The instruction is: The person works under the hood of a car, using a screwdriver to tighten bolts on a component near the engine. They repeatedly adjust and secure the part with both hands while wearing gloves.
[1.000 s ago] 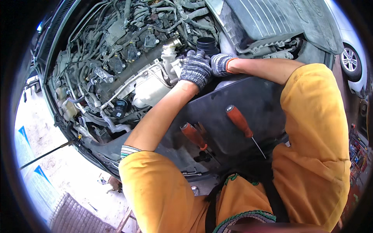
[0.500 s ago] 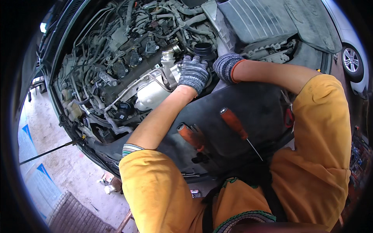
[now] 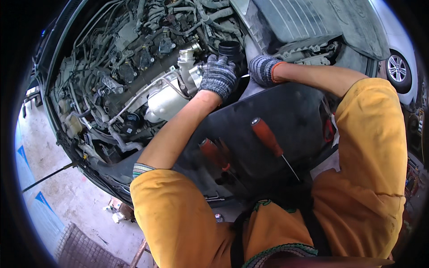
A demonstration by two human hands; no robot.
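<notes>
My left hand [image 3: 218, 77], in a grey striped knit glove, is curled over a part between a shiny metal pipe neck [image 3: 186, 67] and a black ribbed hose end [image 3: 229, 49]. What lies under its fingers is hidden. A silvery rounded housing [image 3: 166, 106] sits just left of that wrist. Beside the hose, my right hand [image 3: 263, 70], gloved alike with an orange cuff, is closed. From its left side a thin bright metal rod [image 3: 245, 76] points toward the left hand; the rest of the rod is hidden in the glove.
Two red-handled tools lie on the dark front panel [image 3: 295, 111]: a screwdriver [image 3: 267, 136] and another handle [image 3: 214, 154] at its left. Hoses and wiring [image 3: 111, 58] crowd the engine bay. A grey plastic cover [image 3: 295, 22] is at the far right, and a prop rod [image 3: 49, 176] at the left.
The view has shifted slightly, moving the engine left in the picture. My right hand has moved a little away from the left hand, and the thin metal rod now shows between them.
</notes>
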